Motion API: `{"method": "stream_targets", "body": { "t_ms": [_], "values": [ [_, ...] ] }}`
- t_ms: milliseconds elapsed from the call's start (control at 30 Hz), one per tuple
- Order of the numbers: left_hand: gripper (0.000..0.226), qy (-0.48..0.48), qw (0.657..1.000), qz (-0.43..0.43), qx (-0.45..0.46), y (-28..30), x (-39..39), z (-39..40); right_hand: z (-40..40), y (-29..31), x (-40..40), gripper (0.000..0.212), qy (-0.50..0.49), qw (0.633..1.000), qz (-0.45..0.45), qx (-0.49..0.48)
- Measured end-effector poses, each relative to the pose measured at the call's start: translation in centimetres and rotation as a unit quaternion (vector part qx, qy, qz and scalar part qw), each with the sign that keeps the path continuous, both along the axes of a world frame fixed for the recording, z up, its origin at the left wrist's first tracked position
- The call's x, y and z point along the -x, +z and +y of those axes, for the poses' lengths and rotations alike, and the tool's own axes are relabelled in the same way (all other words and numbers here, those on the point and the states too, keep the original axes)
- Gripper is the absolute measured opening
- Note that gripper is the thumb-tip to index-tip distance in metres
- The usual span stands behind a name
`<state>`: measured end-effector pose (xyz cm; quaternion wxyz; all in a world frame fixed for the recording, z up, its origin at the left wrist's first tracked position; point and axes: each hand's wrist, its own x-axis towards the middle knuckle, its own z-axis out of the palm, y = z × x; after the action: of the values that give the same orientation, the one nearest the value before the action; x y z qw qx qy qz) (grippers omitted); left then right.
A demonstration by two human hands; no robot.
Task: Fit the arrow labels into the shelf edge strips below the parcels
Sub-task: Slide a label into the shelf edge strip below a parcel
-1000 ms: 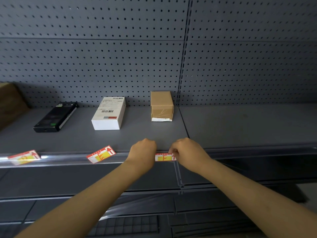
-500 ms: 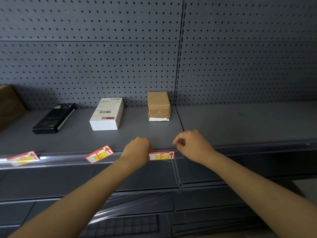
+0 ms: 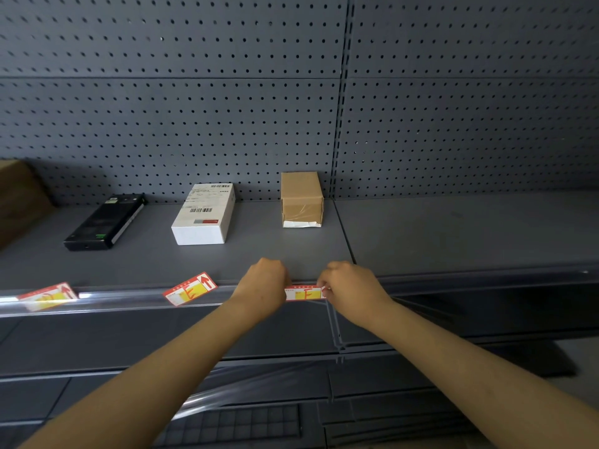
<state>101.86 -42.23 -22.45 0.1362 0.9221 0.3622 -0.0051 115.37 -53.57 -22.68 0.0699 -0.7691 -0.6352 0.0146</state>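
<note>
Both hands pinch third label (image 3: 303,293), L hand (image 3: 264,286) at its 9 o'clock end, R hand (image 3: 351,288) at 3 o'clock, prob. to level it in edge strip (image 3: 129,301) below brown parcel (image 3: 301,199)

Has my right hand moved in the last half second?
Yes. The right hand has come back left and down onto the label at the shelf edge strip.

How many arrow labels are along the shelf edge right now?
3: left label far left, middle label tilted below the white box, third label between both hands.
</note>
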Motion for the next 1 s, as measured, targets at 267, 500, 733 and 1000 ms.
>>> {"method": "stream_targets", "body": {
  "t_ms": [267,500,733,1000],
  "values": [
    [0.026,-0.009,1.000,0.001,0.001,0.0,-0.2,-0.4,0.7,0.2,0.0,0.016,-0.018,1.000,0.008,-0.002],
    [0.031,0.029,0.999,-0.026,0.001,0.8,1.8,0.3,1.5,0.5,0.9,0.019,-0.007,0.999,0.032,-0.019],
    [0.027,0.125,0.989,-0.034,-0.066,2.7,7.6,2.1,4.0,0.6,4.9,0.021,0.047,0.990,0.116,-0.060],
    [0.028,0.169,0.983,-0.009,-0.070,2.6,14.6,5.8,8.2,0.2,11.0,0.043,0.078,0.978,0.168,-0.095]
  ]
}}
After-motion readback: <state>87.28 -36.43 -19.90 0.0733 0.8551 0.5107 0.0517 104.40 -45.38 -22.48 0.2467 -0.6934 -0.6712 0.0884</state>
